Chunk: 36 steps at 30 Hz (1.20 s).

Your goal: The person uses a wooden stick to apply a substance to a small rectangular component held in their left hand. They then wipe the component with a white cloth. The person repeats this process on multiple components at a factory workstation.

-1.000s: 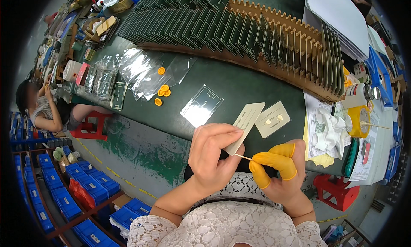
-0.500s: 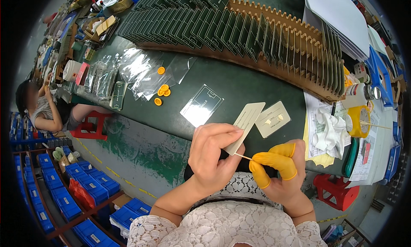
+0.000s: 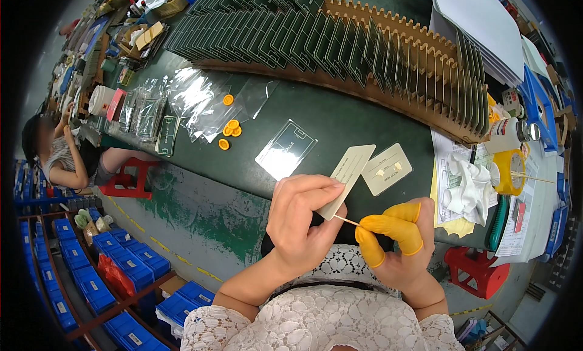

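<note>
Tilted up in the fingers of my left hand (image 3: 303, 220) is a cream card (image 3: 348, 178) with small print. My right hand (image 3: 395, 238), yellow finger cots over its thumb and fingers, pinches a thin wooden stick (image 3: 347, 220). The stick's tip is at the lower edge of the card; whether it touches cannot be made out. Another cream card (image 3: 387, 168) lies flat on the table behind, with small pale flakes on it. A dark green card (image 3: 286, 149) with white lines lies glaring in the light to the left.
Brown slotted racks (image 3: 395, 38) hold rows of dark green cards along the back. Orange finger cots (image 3: 232, 128) and plastic bags (image 3: 206, 102) lie at left. A white cloth (image 3: 467, 187), yellow tape roll (image 3: 509, 172) and bottle (image 3: 510, 132) stand right. A co-worker (image 3: 61, 150) sits far left.
Almost nothing differs. My right hand with the stick has shifted very slightly, and the card in my left hand stays nearly still.
</note>
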### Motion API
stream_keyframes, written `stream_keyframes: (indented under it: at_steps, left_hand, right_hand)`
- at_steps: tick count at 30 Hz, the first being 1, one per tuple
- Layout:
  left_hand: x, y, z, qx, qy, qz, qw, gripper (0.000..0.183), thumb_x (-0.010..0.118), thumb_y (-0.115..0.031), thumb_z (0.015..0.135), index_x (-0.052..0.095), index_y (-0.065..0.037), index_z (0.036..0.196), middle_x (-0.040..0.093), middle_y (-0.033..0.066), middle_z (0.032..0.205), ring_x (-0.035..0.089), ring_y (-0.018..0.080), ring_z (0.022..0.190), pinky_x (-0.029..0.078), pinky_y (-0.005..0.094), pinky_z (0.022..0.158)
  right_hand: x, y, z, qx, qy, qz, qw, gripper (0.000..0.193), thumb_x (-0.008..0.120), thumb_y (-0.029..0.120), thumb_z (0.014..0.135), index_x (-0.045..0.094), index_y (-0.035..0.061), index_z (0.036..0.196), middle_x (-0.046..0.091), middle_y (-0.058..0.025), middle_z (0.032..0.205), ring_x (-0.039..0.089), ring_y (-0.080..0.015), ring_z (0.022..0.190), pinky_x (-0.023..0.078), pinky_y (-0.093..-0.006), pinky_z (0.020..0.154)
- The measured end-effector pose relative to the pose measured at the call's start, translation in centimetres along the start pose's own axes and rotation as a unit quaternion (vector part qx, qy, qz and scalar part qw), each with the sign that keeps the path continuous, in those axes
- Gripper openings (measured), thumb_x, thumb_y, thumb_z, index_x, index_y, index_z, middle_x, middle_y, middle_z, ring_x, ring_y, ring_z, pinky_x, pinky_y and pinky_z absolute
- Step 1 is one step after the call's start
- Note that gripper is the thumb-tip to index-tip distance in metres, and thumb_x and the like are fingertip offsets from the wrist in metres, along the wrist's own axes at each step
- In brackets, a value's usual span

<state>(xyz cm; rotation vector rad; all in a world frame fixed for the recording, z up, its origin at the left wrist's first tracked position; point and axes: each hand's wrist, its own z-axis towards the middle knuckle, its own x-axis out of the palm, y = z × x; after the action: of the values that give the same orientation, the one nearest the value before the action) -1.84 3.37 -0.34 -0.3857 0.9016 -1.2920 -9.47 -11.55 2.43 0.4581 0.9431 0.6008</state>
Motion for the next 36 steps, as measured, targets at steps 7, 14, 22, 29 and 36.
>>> stream_keyframes:
  at_steps: [7,14,22,29,36]
  left_hand:
    - [0.06,0.14,-0.05,0.003,-0.001,-0.002,1.000,0.040,0.076,0.009,0.063,0.065,-0.002,0.099,0.068,0.0115,0.098,0.063,0.0258,0.084,0.047,0.0334,0.073]
    - [-0.01,-0.03,0.30,0.012,-0.002,0.021,1.000,0.035,0.073,0.016,0.068,0.064,-0.003,0.095,0.067,0.0109,0.093,0.065,0.0212,0.079,0.051,0.0267,0.068]
    - [0.07,0.02,0.29,0.012,-0.005,0.017,1.000,0.035,0.073,0.016,0.068,0.064,-0.003,0.096,0.067,0.0109,0.093,0.065,0.0213,0.079,0.050,0.0268,0.068]
    - [-0.01,0.01,0.34,0.014,-0.002,0.019,1.000,0.035,0.074,0.016,0.067,0.064,-0.003,0.095,0.067,0.0111,0.093,0.065,0.0218,0.079,0.050,0.0271,0.068]
    - [0.01,-0.04,0.34,0.012,-0.004,0.024,1.000,0.035,0.074,0.015,0.067,0.064,-0.003,0.095,0.067,0.0112,0.092,0.065,0.0218,0.079,0.050,0.0270,0.068]
  right_hand:
    - [0.11,-0.07,0.00,-0.007,0.007,0.010,1.000,0.034,0.084,0.012,0.066,0.069,0.0142,0.097,0.056,-0.0014,0.088,0.050,-0.0218,0.071,0.035,-0.0354,0.066]
    - [0.17,-0.09,0.08,-0.010,0.003,0.007,1.000,0.034,0.083,0.011,0.067,0.069,0.0138,0.098,0.056,-0.0017,0.088,0.050,-0.0218,0.070,0.035,-0.0356,0.065]
    - [0.13,-0.04,0.08,-0.011,0.009,0.012,1.000,0.034,0.083,0.012,0.067,0.069,0.0138,0.098,0.056,-0.0016,0.087,0.050,-0.0214,0.069,0.035,-0.0355,0.065]
    - [0.15,0.03,0.07,-0.008,0.011,0.014,1.000,0.034,0.083,0.013,0.068,0.069,0.0142,0.099,0.056,-0.0012,0.087,0.050,-0.0210,0.069,0.034,-0.0358,0.066]
    - [0.09,0.00,0.01,-0.001,0.006,0.011,1.000,0.034,0.084,0.014,0.069,0.069,0.0141,0.099,0.056,-0.0012,0.087,0.049,-0.0211,0.070,0.034,-0.0357,0.066]
